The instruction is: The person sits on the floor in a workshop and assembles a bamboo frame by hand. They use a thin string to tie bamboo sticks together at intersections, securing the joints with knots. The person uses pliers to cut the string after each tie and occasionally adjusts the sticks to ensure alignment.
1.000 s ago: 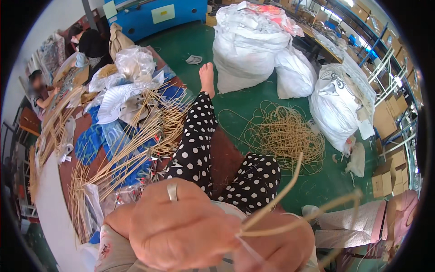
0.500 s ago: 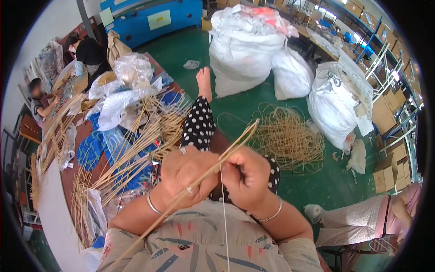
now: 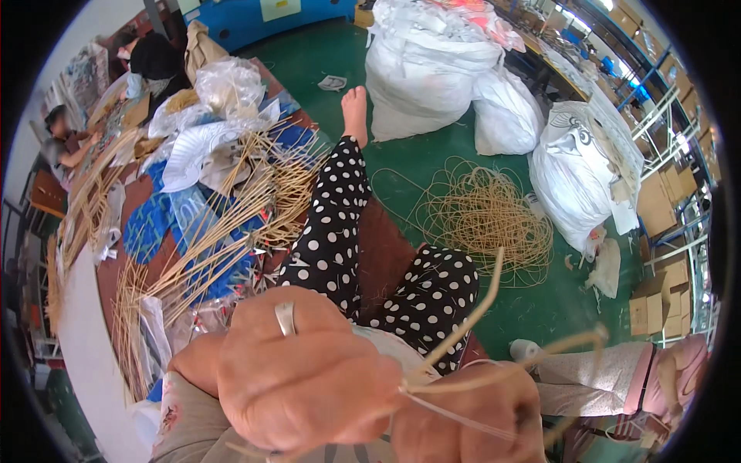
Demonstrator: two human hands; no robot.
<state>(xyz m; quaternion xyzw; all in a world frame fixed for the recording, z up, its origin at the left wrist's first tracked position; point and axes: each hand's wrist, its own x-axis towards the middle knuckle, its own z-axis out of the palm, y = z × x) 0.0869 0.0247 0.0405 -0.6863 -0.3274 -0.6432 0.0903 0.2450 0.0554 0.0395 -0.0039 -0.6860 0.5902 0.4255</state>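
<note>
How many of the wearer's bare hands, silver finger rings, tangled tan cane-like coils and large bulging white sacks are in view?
Wearer's bare hands, left and right: 2
Silver finger ring: 1
Tangled tan cane-like coil: 1
Large bulging white sacks: 3
Total: 7

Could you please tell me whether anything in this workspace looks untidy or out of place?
A loose tangle of thin tan strands lies on the green floor, one strand looping out leftward, unlike the straight tan sticks heaped at left. A flat white scrap lies stray near the bare foot.
</note>
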